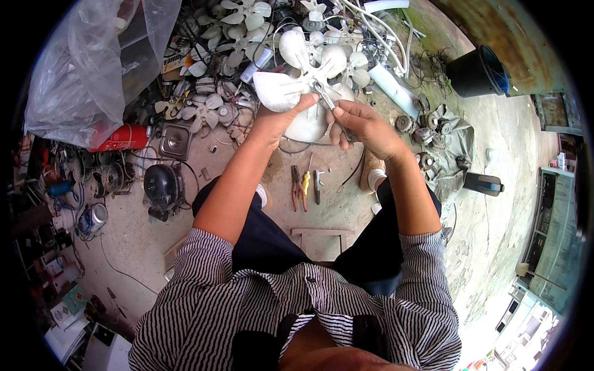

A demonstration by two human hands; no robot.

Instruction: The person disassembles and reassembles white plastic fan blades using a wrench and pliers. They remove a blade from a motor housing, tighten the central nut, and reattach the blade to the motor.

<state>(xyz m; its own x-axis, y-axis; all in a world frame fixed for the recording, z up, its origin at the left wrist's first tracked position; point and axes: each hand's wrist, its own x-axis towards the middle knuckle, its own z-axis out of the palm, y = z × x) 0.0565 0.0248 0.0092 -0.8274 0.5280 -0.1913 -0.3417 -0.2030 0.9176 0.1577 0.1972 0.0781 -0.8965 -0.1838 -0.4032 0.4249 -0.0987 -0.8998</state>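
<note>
A pale metal fan blade [275, 91] with several broad, rounded vanes is held up in front of me. My left hand [286, 114] grips it from below, thumb lying on top near the hub and fingers hidden beneath. In my right hand [362, 127] is a silver wrench [326, 98], its ring end placed over the centre of the hub. The fingers of that hand wrap round the wrench's lower part. On the floor between my feet lie red-handled pliers [295, 185], a yellow-handled screwdriver [305, 180] and a dark slim tool [317, 188].
More fan blades [247, 12] and motor parts pile up beyond my hands. A black compressor [164, 187] and a red cylinder [127, 137] stand at left, near a clear plastic bag [93, 68]. To the right are a black bucket [473, 73] and motors on a grey sheet [461, 133].
</note>
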